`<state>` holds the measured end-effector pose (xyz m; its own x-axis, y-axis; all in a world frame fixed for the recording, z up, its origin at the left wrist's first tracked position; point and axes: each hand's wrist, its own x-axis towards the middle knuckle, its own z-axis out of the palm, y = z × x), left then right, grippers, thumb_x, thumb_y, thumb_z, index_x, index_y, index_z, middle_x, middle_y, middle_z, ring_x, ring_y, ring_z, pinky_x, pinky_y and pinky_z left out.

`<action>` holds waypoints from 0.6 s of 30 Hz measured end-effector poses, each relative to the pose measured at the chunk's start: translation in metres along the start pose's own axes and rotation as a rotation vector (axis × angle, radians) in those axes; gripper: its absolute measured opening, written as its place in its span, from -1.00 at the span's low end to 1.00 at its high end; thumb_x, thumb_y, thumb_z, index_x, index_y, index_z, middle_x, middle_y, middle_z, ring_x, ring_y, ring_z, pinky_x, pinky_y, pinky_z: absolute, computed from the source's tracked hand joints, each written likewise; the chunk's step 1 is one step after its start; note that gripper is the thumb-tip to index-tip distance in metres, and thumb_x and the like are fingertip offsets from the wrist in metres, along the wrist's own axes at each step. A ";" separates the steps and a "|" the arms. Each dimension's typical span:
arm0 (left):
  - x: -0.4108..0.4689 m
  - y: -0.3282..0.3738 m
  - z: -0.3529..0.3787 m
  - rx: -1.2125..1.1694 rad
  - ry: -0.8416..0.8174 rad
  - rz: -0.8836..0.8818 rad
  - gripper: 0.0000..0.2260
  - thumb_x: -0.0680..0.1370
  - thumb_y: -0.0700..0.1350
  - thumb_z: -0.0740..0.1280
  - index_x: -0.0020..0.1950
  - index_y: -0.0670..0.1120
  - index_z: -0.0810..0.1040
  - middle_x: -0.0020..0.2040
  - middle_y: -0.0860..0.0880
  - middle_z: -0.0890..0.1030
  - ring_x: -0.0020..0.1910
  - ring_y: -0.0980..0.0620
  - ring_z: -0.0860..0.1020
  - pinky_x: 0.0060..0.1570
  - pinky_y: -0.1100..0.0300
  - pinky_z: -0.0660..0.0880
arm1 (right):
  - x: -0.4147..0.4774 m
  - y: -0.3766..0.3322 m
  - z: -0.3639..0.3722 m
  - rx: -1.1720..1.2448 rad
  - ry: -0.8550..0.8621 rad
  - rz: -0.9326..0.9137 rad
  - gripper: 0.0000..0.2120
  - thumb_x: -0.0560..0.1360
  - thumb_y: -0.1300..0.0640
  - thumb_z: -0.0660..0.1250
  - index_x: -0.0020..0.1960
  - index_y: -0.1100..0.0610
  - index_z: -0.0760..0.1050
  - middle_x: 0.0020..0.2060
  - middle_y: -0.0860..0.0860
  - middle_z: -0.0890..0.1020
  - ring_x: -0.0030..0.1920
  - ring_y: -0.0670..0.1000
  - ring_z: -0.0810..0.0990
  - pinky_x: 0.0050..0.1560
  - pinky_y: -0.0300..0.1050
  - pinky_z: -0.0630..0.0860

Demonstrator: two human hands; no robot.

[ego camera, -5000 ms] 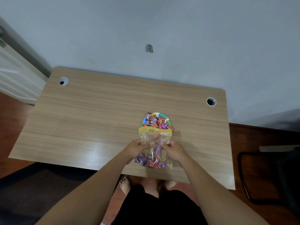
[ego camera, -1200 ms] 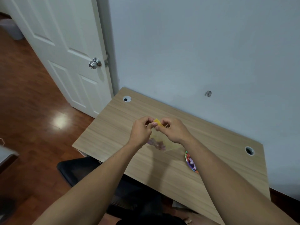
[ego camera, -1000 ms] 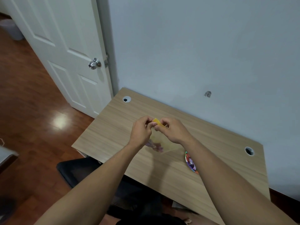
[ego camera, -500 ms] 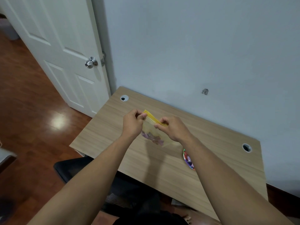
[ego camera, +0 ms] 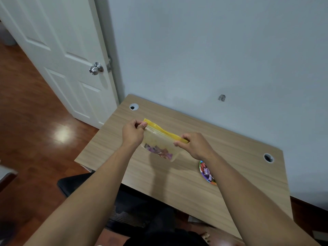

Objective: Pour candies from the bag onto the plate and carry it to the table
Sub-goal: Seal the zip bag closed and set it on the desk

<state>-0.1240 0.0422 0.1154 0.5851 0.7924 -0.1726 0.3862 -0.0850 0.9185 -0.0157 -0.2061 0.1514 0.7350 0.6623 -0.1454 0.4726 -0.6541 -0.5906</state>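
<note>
Fingertips pinch the yellow zip strip at both ends of a clear bag (ego camera: 160, 139). The left hand (ego camera: 132, 133) grips the strip's far-left end between thumb and curled fingers; the right hand (ego camera: 194, 145) nips the near-right end the same way. Between them the strip runs taut on a slant, higher at the left, lower at the right. The bag hangs below it in the air above the desk (ego camera: 177, 174), touching nothing else. Whether the zip is sealed along its length cannot be told from this view.

A small heap of wrapped candies (ego camera: 158, 151), mostly purple with some red, sits in the bottom of the bag; the upper part of the bag looks empty and see-through. The bag throws a dark shadow on the wood just below it.

To the right, partly hidden under the right forearm, a bright multicoloured plate (ego camera: 202, 172) lies on the desk with a few wrapped sweets on it. It is near the bag but apart from it.

The desk is light wood with a round cable hole (ego camera: 133, 107) at its far-left corner and another toward the right. A pale wall stands behind it. A white panelled door (ego camera: 58, 55) with a metal knob (ego camera: 95, 68) is at the left, above a reddish wooden floor. A dark chair (ego camera: 85, 183) sits at the desk's near edge, under the left forearm.
</note>
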 end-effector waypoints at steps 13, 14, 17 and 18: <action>-0.007 -0.012 -0.002 0.027 -0.047 -0.019 -0.85 0.65 -0.07 0.45 -0.02 -0.14 0.72 -0.16 0.02 0.71 -0.20 0.08 0.59 -0.16 0.19 0.50 | -0.011 0.017 0.002 -0.023 -0.012 0.034 -0.62 0.49 -0.34 0.48 -0.18 -0.03 0.75 -0.31 -0.06 0.71 -0.33 -0.11 0.55 -0.23 -0.02 0.48; -0.009 -0.013 -0.002 0.027 -0.054 -0.021 -0.84 0.65 -0.08 0.45 0.00 -0.16 0.72 -0.14 -0.01 0.72 -0.19 0.06 0.60 -0.12 0.15 0.51 | -0.013 0.018 0.002 -0.030 -0.008 0.031 -0.61 0.49 -0.34 0.47 -0.20 -0.02 0.74 -0.33 -0.06 0.70 -0.34 -0.11 0.53 -0.24 -0.02 0.47; -0.012 -0.017 -0.001 0.027 -0.075 -0.027 -0.84 0.65 -0.09 0.45 0.00 -0.18 0.72 -0.13 -0.03 0.72 -0.17 0.04 0.59 -0.09 0.15 0.50 | -0.017 0.020 0.003 -0.048 -0.003 0.046 -0.58 0.48 -0.35 0.48 -0.23 0.00 0.72 -0.39 -0.15 0.68 -0.38 -0.14 0.53 -0.26 -0.04 0.44; -0.014 -0.019 0.000 0.031 -0.082 -0.030 -0.85 0.65 -0.10 0.45 -0.02 -0.17 0.72 -0.14 -0.02 0.71 -0.17 0.04 0.59 -0.13 0.17 0.49 | -0.018 0.022 0.004 -0.056 -0.008 0.055 -0.58 0.48 -0.34 0.48 -0.24 0.01 0.71 -0.40 -0.23 0.68 -0.37 -0.16 0.54 -0.26 -0.05 0.46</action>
<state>-0.1394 0.0332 0.1005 0.6288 0.7428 -0.2299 0.4259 -0.0817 0.9011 -0.0203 -0.2308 0.1384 0.7567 0.6277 -0.1828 0.4582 -0.7086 -0.5366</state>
